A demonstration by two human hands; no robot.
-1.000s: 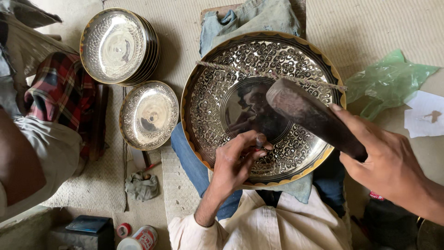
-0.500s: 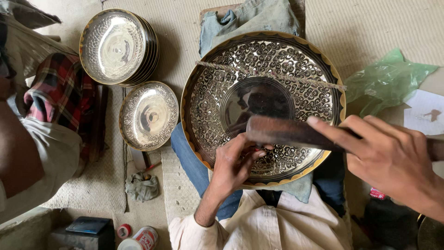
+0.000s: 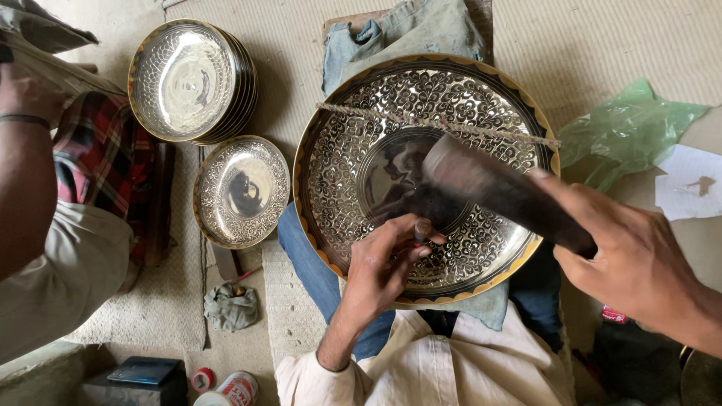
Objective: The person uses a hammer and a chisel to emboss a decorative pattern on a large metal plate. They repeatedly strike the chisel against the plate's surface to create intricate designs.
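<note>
Both hands work over the big tray (image 3: 353, 150) resting on the person's lap. Left hand (image 3: 380, 271) pinches a short punch (image 3: 422, 229) upright between thumb and fingertips, its tip seemingly set on the tray's lower pattern band, though the fingers hide the contact. Right hand (image 3: 639, 263) is wrapped tight round the handle of a dark hammer (image 3: 481, 184). Half a second ago the hammer lay flat and low by the punch; now its broad head sits tilted above the plain centre disc, blurred with motion, so the tool is between blows while the punch has kept its spot. That points to repeated strikes on one patch of the pattern.

The tray is round, shallow, bright metal, chased all over with dense leaf scrolls and rimmed in gold and black. A thin cord (image 3: 436, 124) crosses its upper half. To the left lie a smaller embossed plate (image 3: 242, 189) and a stack of plates (image 3: 192, 79), similarly shiny. Beside them sits another person's arm (image 3: 26, 165).
</note>
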